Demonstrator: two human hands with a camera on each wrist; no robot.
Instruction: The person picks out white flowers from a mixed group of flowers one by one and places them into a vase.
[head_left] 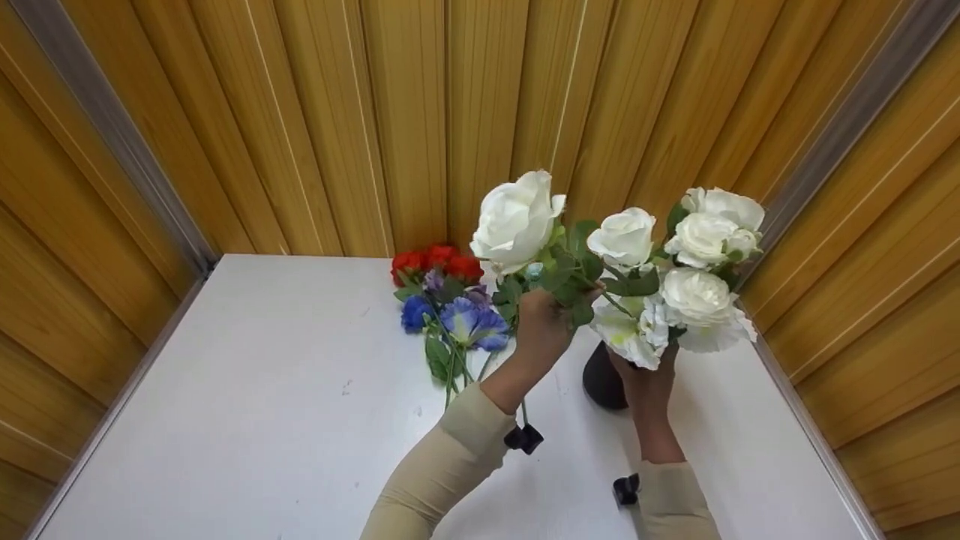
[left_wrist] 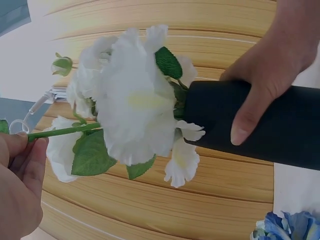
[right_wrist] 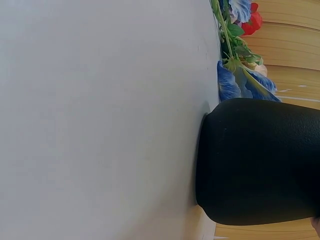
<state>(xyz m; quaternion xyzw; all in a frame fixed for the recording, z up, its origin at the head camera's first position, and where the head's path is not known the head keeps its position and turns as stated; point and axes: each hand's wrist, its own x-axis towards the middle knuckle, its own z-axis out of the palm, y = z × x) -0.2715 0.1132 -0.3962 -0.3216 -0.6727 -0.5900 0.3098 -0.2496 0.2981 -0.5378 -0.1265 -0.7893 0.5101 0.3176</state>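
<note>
My left hand (head_left: 546, 330) pinches the green stem (left_wrist: 65, 131) of a large white rose (head_left: 517, 221), whose head and leaves stand above the fingers. From those fingertips the stem runs right, into the white flowers at the vase mouth. My right hand (left_wrist: 272, 70) grips a black vase (left_wrist: 215, 112) near its top, thumb along the side. White roses (head_left: 697, 296) and a broad ruffled white flower (left_wrist: 135, 100) with a pale yellow centre fill the mouth. In the right wrist view the vase's lower part (right_wrist: 260, 160) stands upright on the table.
Left of the vase, red flowers (head_left: 442, 262) and blue flowers (head_left: 474, 324) lie on the white table (head_left: 300, 390), their green stems pointing toward me. Wood-patterned panels (head_left: 405, 127) rise behind the table and on both sides. A small black clip (head_left: 525, 439) hangs by my left sleeve.
</note>
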